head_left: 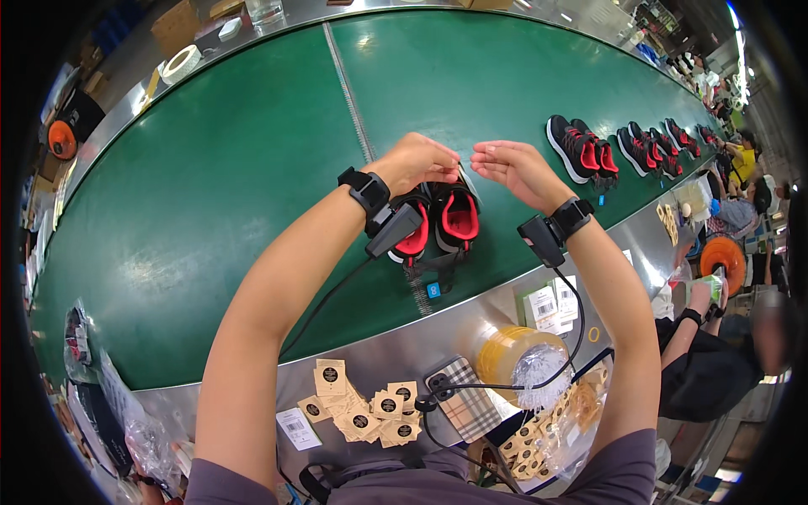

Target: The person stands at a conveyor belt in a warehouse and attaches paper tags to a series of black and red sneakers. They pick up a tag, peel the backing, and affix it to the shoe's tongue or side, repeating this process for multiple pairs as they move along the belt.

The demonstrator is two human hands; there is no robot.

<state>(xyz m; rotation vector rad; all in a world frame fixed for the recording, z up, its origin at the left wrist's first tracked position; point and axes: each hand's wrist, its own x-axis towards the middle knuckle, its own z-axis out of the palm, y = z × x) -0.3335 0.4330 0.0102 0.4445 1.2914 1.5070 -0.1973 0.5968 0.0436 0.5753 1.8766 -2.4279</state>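
Observation:
A pair of black shoes with red lining (442,220) stands on the green conveyor belt (219,194) in front of me. My left hand (418,160) and my right hand (515,168) hover just above the pair, fingertips nearly meeting. Between them they pinch a small thin tag (465,172), hard to make out. Both wrists carry black straps with small devices and cables.
More black and red shoe pairs (581,150) ride the belt to the right. On the steel ledge near me lie several brown paper tags (370,408), a phone in a plaid case (465,396), a yellow spool (520,358) and label sheets (547,305). A seated person (715,362) works at right.

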